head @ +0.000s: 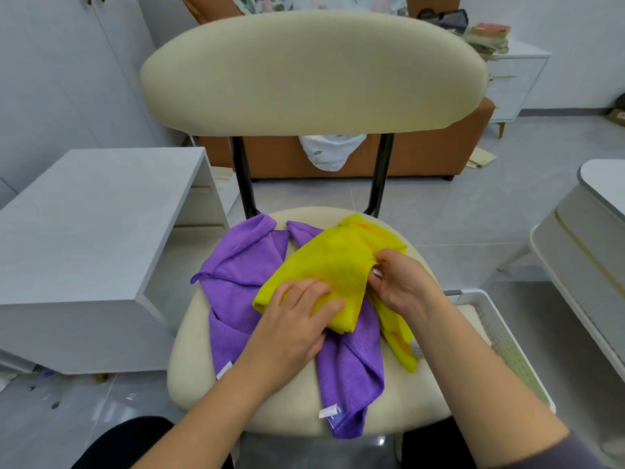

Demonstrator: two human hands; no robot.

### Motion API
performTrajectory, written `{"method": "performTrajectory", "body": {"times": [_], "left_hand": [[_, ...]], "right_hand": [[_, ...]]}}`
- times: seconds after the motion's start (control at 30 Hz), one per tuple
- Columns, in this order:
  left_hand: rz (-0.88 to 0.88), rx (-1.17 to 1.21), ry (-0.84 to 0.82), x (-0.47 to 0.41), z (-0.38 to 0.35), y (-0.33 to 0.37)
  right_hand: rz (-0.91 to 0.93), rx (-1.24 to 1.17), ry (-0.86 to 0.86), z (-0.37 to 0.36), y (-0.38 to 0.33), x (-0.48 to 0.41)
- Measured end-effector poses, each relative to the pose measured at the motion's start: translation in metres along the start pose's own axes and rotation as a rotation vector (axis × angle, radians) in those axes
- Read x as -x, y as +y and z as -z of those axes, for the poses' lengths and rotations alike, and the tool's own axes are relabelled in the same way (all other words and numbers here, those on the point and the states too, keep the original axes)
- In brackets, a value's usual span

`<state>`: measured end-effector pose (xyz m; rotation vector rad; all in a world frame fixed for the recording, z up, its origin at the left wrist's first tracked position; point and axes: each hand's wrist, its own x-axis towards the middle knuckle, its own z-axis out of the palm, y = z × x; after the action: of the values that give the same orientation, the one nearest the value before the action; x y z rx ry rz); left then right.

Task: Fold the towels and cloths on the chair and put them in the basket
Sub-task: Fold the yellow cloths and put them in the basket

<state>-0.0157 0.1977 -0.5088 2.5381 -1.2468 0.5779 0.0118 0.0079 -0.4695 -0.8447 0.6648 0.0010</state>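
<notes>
A yellow cloth (324, 265) lies crumpled on the cream chair seat (297, 397), on top of purple cloths (236, 272) spread under it. My left hand (297, 316) rests on the yellow cloth's near edge with its fingers curled over the fabric, gripping it. My right hand (399, 282) pinches a fold of the yellow cloth at its right side. A second yellow piece (399, 336) trails down under my right wrist. The white slatted basket (500, 336) stands on the floor right of the seat, partly hidden by my right forearm.
The chair's wide cream backrest (311, 72) rises ahead. A white side table (91, 245) stands close on the left. A white rounded table (588, 238) is at the right. An orange sofa (422, 154) sits behind the chair.
</notes>
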Motion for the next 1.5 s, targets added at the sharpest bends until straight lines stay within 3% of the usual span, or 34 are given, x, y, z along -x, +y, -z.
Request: {"method": "performTrajectory", "body": {"times": [0.13,0.27,0.5,0.57,0.63,0.7,0.8,0.9,1.0,1.1,1.17,1.33,1.5], "left_hand": [[0.076,-0.091,0.092,-0.006,-0.006,0.009],[0.143,0.089,0.272,-0.007,0.008,0.012],[0.291,0.485,0.493,-0.010,0.072,0.017],[0.404,0.690,0.504,-0.014,0.095,0.022],[0.524,0.947,0.469,-0.019,0.112,0.023],[0.631,1.101,0.397,-0.025,0.117,0.016],[0.931,1.191,0.205,-0.034,0.094,-0.009],[1.197,1.106,-0.024,-0.032,0.048,-0.036],[1.307,1.060,-0.094,-0.028,0.019,-0.055],[1.276,1.106,-0.065,-0.032,0.015,-0.061],[1.168,1.107,-0.025,-0.034,0.018,-0.060],[0.947,1.048,-0.106,-0.022,0.014,-0.069],[0.856,0.990,0.007,-0.023,0.016,-0.074]], "right_hand": [[-0.040,-0.051,-0.027,-0.001,-0.001,0.007],[0.073,0.033,-0.034,0.001,-0.003,0.007],[0.533,0.564,0.022,0.002,-0.033,0.049],[0.706,0.762,-0.042,0.001,-0.047,0.072],[0.763,0.931,-0.088,-0.001,-0.059,0.092],[0.729,1.097,-0.039,-0.002,-0.071,0.096],[0.501,1.394,-0.009,-0.002,-0.077,0.070],[0.283,1.505,0.044,0.001,-0.060,0.025],[0.177,1.433,0.027,0.011,-0.039,0.003],[0.185,1.201,-0.088,0.020,-0.035,0.001],[0.265,1.180,-0.146,0.025,-0.033,-0.002],[0.492,1.147,-0.067,0.035,-0.018,-0.009],[0.641,1.008,-0.094,0.027,-0.014,-0.005]]}}
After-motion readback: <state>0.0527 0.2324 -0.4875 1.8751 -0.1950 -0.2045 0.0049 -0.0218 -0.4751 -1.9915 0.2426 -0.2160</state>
